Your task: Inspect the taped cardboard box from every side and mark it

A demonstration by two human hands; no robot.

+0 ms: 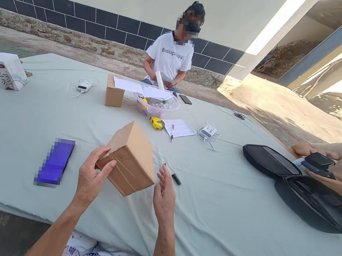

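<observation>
A brown cardboard box is tilted over the cloth in front of me, one corner pointing down. My left hand grips its left edge, thumb on the near face and the other fingers partly hidden behind. Beside the box's right corner is my right hand, its fingers extended and holding nothing; whether it touches the corner I cannot tell. A black pen lies just past the right fingertips. To the left of my left hand rests a phone-like device with a blurred blue screen.
A pale cloth covers the table. Farther back are a plastic basket, a second cardboard box, a yellow tape measure and paper. An open black case lies right. People are across, left and right.
</observation>
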